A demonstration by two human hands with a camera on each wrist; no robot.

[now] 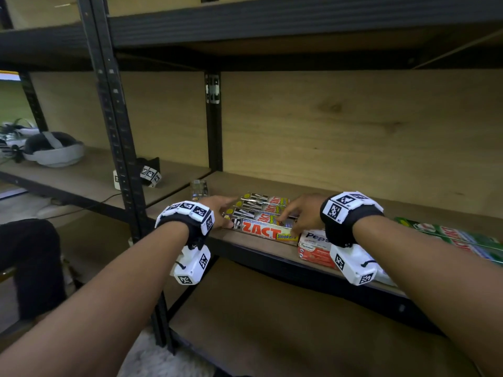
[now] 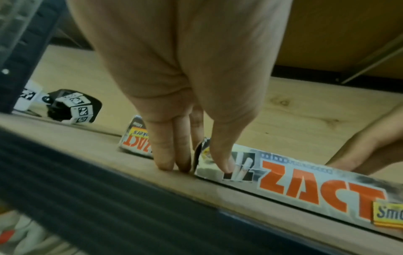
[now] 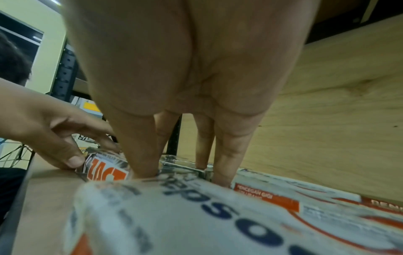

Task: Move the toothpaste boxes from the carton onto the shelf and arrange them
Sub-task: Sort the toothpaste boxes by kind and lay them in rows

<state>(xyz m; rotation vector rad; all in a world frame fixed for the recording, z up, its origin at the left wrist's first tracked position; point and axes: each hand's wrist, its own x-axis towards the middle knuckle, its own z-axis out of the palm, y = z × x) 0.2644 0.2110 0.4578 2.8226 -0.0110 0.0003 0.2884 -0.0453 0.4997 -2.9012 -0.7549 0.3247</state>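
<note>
Several silver-and-orange ZACT toothpaste boxes (image 1: 265, 231) lie flat, side by side, on the wooden shelf (image 1: 261, 247). My left hand (image 1: 227, 216) is at their left ends. In the left wrist view its straight fingertips (image 2: 165, 163) touch the shelf beside the front ZACT box (image 2: 305, 186), and the thumb presses that box's front face. My right hand (image 1: 292, 221) is at the right ends, fingers (image 3: 144, 165) pointing straight down between the ZACT box (image 3: 106, 170) and a white Pepsodent box (image 3: 218, 215). Neither hand wraps round a box. No carton is in view.
Pepsodent boxes (image 1: 313, 246) lie under my right wrist, green boxes (image 1: 457, 238) further right. A clear container (image 1: 199, 189) stands behind the ZACT row. Black uprights (image 1: 117, 131) divide the bays. The left bay holds a marker cube (image 1: 150, 174) and a headset (image 1: 54, 151). A person in dark clothing (image 1: 30, 262) is at the left.
</note>
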